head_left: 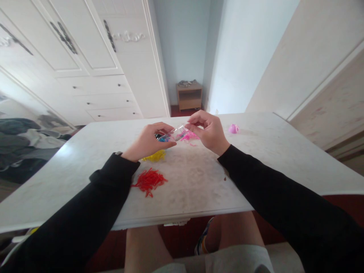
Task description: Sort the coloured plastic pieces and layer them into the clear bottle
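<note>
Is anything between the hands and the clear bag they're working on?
No. The left hand and the right hand both already hold the clear bag between them above the table, by its two ends. Nothing visible lies between either hand and it.

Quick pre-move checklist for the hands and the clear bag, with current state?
1. Left hand grips clear bag: ok.
2. Right hand pinches the bag's other end: ok.
3. Bag mouth open: cannot tell.
4. Red pile, yellow pile and pink pile kept apart on the table: ok.
5. Left sleeve clear of red pile: not ok, right beside it.
6. Pink round thing away from hands: ok.
</note>
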Tool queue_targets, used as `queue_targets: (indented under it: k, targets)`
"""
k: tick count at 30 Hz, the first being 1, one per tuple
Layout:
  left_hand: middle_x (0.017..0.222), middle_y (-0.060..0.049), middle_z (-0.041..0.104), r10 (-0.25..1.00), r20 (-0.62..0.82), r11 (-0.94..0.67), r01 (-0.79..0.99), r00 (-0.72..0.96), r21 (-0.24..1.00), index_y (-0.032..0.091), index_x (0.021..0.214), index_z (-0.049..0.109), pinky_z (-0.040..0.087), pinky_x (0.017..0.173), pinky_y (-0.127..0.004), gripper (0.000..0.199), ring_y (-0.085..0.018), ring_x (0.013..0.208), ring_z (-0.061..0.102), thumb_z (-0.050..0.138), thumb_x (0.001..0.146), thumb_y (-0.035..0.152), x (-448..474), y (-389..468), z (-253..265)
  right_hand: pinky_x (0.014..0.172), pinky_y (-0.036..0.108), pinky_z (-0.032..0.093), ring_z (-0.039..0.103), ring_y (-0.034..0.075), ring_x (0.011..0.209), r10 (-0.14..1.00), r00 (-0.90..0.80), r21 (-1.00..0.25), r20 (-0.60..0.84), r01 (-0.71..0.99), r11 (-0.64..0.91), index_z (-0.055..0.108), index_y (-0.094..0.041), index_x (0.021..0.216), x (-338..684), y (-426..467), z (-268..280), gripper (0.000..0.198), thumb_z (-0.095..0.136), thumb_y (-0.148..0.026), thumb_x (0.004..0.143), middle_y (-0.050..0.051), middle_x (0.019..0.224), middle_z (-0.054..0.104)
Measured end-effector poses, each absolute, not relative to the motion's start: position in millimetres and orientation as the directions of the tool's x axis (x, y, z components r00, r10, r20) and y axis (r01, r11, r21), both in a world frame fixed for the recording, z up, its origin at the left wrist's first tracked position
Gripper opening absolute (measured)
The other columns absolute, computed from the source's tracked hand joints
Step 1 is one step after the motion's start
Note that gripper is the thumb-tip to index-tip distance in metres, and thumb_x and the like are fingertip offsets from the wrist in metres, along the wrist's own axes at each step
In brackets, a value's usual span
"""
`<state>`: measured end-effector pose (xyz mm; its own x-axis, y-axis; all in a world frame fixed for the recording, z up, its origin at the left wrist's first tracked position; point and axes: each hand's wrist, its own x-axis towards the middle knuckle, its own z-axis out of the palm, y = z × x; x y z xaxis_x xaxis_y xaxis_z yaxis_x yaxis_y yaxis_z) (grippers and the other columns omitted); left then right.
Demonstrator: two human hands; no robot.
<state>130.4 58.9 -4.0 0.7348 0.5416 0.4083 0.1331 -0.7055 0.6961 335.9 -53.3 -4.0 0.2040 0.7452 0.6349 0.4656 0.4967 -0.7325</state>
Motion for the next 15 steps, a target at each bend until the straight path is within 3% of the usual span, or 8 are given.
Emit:
queue_targets:
  k: [4, 8, 15]
  targets:
    - [0.098, -0.009, 0.079, 0.577, 0.401, -0.654, 0.108, 0.711, 0.749, 0.018, 0.095, 0.075, 0.062, 0.090, -0.041, 0.040, -0.023, 0.092, 0.074, 0.091, 0.068, 0.043, 131, 58, -4, 0.083, 0.036, 0.054, 0.068, 0.018, 0.088, 0.687, 0.223, -0.677, 0.691, 0.532, 0.508, 0.066, -0.022, 0.092, 334, -60, 1, 0.012, 0.063, -0.034, 0.095, 0.002, 0.091, 0.069]
    - [0.101, -0.009, 0.078, 0.639, 0.383, -0.498, -0.021, 0.667, 0.867, 0.019, 0.094, 0.070, 0.064, 0.084, -0.042, 0.044, -0.025, 0.092, 0.077, 0.091, 0.070, 0.049, 131, 60, -4, 0.082, 0.034, 0.052, 0.066, 0.019, 0.092, 0.608, 0.297, -0.634, 0.737, 0.615, 0.468, 0.065, -0.023, 0.094, 339, -62, 9, 0.009, 0.057, -0.026, 0.096, 0.003, 0.094, 0.069]
    - [0.114, -0.011, 0.078, 0.664, 0.304, -0.338, -0.089, 0.683, 0.937, 0.019, 0.107, 0.071, 0.065, 0.090, -0.046, 0.056, -0.031, 0.105, 0.077, 0.095, 0.066, 0.049, 133, 62, -9, 0.076, 0.033, 0.051, 0.066, 0.021, 0.090, 0.791, 0.167, -0.584, 0.589, 0.765, 0.273, 0.067, -0.019, 0.092, 356, -51, -5, 0.013, 0.064, -0.016, 0.080, 0.006, 0.096, 0.073]
